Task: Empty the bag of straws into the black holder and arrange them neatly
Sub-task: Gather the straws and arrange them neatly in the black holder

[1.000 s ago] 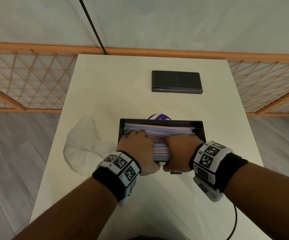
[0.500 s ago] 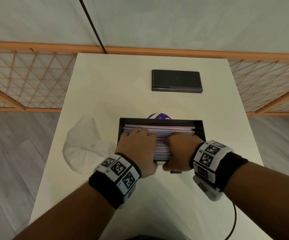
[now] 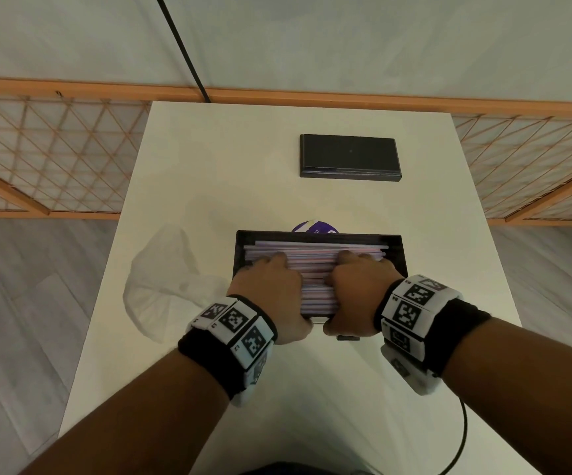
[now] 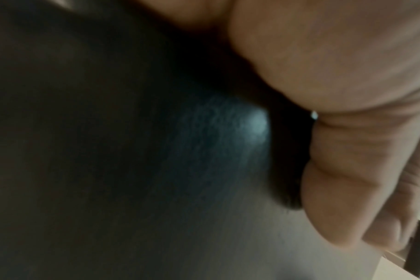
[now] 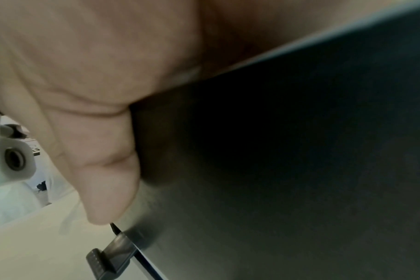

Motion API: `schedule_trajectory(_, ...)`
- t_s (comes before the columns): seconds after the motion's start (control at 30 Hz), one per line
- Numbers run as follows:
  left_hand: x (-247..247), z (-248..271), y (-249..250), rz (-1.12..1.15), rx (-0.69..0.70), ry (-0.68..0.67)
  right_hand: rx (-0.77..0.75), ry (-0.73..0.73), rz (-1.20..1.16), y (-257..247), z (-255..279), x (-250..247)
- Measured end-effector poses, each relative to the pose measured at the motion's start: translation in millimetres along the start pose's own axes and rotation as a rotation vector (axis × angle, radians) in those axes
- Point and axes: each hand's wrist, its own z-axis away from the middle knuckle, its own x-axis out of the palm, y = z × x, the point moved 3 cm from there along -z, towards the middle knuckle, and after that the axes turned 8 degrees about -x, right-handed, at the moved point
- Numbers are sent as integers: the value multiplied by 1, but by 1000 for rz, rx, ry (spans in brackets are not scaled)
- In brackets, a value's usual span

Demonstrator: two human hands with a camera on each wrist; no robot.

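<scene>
The black holder [image 3: 396, 250] stands mid-table, filled with pink and pale striped straws [image 3: 315, 265] lying left to right. My left hand [image 3: 270, 289] and right hand [image 3: 360, 286] sit side by side on its near half. Each hand's fingers are bent over the straws while its thumb lies against the outside of the front wall. The left wrist view shows my left thumb [image 4: 348, 170] on the dark wall [image 4: 156, 132]. My right thumb [image 5: 101, 161] presses the same wall [image 5: 276, 151] in the right wrist view. The empty clear bag [image 3: 161, 279] lies crumpled to the holder's left.
A flat black lid [image 3: 349, 156] lies at the far side of the white table [image 3: 209, 166]. A purple object [image 3: 313, 227] peeks from behind the holder. A small black tab [image 5: 108, 259] sticks out at the holder's front. A black cable [image 3: 457, 437] hangs at the near right.
Both hands have slid a little apart along the straws, and their fingertips have reached further back over the pile. The holder has stayed in place.
</scene>
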Motion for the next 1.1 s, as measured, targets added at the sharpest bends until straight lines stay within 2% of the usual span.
schedule_trajectory(0.27,-2,3,0,105,22,18,2,-12,-86,0,-3,3)
schedule_trajectory(0.67,-8,4,0,43,24,-47,-10,-13,-38,-1,4,-3)
schedule_trajectory(0.8,-21,13,-1,12,77,66,-10,4,-5,0,13,-7)
schedule_trajectory(0.9,-31,21,-1,65,113,128,-29,99,19,-1,23,-11)
schedule_trajectory(0.97,-31,21,-2,96,103,96,-56,137,14,-4,29,-11)
schedule_trajectory(1.1,-15,15,-3,11,68,-5,-62,91,-46,-9,29,-4)
